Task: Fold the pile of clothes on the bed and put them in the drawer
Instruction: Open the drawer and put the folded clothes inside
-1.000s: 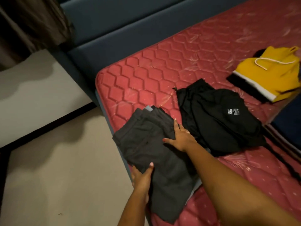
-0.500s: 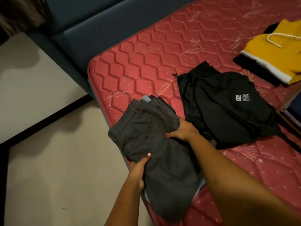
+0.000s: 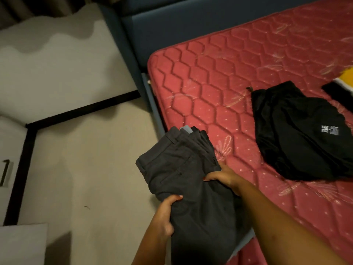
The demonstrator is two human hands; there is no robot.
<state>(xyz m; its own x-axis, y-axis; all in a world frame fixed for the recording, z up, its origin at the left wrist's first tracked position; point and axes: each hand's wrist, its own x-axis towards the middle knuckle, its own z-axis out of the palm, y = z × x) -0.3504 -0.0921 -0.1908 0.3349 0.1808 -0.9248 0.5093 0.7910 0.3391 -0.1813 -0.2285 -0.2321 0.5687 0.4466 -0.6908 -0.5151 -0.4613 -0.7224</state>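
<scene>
**Where grey trousers (image 3: 177, 169) overhang the bed (image 3: 219, 77), held at both sides**

The left grip (image 3: 166, 217) curls round the folded trousers' near-left edge, thumb on top. The right grip (image 3: 223, 176) pinches their right side, thumb over the cloth. Farther right, a black garment (image 3: 296, 134) lies on the bed, well apart.

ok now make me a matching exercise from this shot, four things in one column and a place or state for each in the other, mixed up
Things
1. grey trousers
2. black garment
3. yellow garment
4. mattress

Places and states
a. lies on the mattress, white print showing, no hand on it
b. cut off by the picture's right edge
c. gripped by the left hand and right hand at the bed's edge
d. red, quilted in hexagons

Pairs: 1-c, 2-a, 3-b, 4-d
</scene>
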